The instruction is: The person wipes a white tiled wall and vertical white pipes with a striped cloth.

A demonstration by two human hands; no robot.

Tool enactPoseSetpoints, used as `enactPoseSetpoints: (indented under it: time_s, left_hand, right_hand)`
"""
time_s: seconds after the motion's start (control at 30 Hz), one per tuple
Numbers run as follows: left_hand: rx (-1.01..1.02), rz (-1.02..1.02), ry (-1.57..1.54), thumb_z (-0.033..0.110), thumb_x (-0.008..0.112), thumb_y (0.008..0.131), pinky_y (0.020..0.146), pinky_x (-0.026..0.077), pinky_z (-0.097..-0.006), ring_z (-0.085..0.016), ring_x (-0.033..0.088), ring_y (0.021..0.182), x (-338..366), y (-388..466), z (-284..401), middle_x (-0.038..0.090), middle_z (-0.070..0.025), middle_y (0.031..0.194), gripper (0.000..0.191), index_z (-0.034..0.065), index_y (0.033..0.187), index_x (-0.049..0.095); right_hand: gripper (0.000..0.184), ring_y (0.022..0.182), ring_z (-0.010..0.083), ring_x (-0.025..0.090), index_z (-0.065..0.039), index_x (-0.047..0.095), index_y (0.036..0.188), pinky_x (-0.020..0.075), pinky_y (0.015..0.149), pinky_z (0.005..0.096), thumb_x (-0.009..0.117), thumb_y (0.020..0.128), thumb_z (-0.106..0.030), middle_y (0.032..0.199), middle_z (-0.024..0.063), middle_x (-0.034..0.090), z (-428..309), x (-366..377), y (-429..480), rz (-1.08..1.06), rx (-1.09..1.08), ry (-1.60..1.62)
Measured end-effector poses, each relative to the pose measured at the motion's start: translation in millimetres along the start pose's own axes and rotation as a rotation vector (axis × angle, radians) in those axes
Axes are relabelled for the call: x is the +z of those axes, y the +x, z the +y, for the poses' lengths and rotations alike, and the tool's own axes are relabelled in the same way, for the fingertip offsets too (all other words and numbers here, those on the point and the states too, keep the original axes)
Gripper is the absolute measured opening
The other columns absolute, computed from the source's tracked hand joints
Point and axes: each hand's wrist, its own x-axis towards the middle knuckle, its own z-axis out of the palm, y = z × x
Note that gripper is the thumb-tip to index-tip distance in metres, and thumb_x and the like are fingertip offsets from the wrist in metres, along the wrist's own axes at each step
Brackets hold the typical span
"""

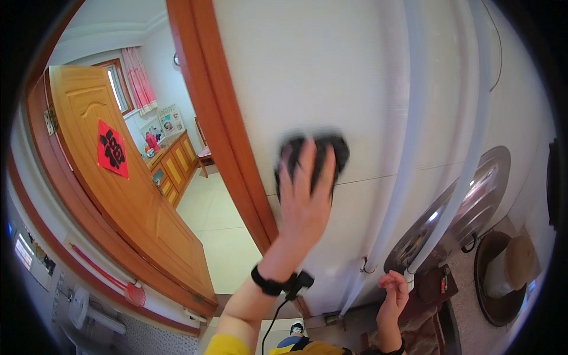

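My left hand [306, 195] presses a dark, bunched cloth [341, 153] flat on the white wall panel [310, 75], just right of the brown wooden door frame [222, 102]. Blur softens the cloth's upper edge. Around that wrist is a black strap [268, 282] with a small black device and a cable. Lower right, my right hand [392, 288] hovers near the foot of a white vertical pipe [443, 230]. Its fingers are loosely bent and apart, and nothing shows in them.
Two white pipes run up the wall, the other pipe [406, 168] nearer the cloth. Behind them leans a large shiny metal lid [492, 177]. A dark basin [481, 293] holds a pale container. At left a wooden door [146, 199] stands ajar; a red fly swatter [135, 295] hangs below.
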Motion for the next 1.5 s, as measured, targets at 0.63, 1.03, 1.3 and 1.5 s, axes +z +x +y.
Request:
enactPoseSetpoints:
  time_s: [0.63, 1.03, 1.3, 1.5]
  left_hand:
    - [-0.019, -0.405, 0.000, 0.014, 0.068, 0.069, 0.086, 0.038, -0.0608, -0.045, 0.039, 0.111, 43.2, -249.9, 15.4, 0.033, -0.0191, 0.131, 0.047, 0.0147, 0.115, 0.057]
    - [-0.133, 0.026, -0.027, 0.008, 0.067, 0.065, 0.094, 0.030, -0.0611, -0.049, 0.031, 0.118, 24.5, -73.9, -12.7, 0.031, -0.0232, 0.134, 0.059, 0.0047, 0.122, 0.051]
    - [0.453, -0.697, -0.152, 0.011, 0.050, 0.078, 0.094, 0.038, -0.0449, -0.029, 0.041, 0.120, 55.4, -229.9, 29.6, 0.042, -0.0027, 0.133, 0.046, 0.0137, 0.124, 0.051]
    - [0.378, -0.608, -0.135, 0.012, 0.049, 0.078, 0.095, 0.038, -0.0413, -0.026, 0.044, 0.118, 42.6, -190.7, 18.3, 0.045, -0.0034, 0.131, 0.044, 0.0159, 0.122, 0.054]
  right_hand:
    - [0.021, 0.083, 0.0140, 0.053, 0.001, 0.052, 0.109, 0.0429, 0.074, 0.0263, 0.043, 0.091, -0.005, 0.093, 0.0076, 0.058, 8.7, 14.3, -4.1, -0.101, 0.033, -0.021]
    - [0.019, 0.082, 0.0154, 0.055, 0.000, 0.053, 0.107, 0.0446, 0.072, 0.0271, 0.045, 0.090, -0.004, 0.090, 0.0082, 0.059, -1.7, -1.1, -5.8, -0.003, 0.046, -0.060]
    - [0.020, 0.083, 0.0155, 0.055, 0.000, 0.053, 0.107, 0.0444, 0.072, 0.0268, 0.043, 0.090, -0.004, 0.091, 0.0087, 0.059, -5.8, -11.3, -5.6, 0.003, 0.046, -0.086]
    - [0.021, 0.082, 0.0155, 0.055, 0.000, 0.053, 0.107, 0.0447, 0.073, 0.0272, 0.043, 0.089, -0.003, 0.091, 0.0086, 0.059, -9.9, -27.7, -3.8, 0.091, 0.022, -0.080]
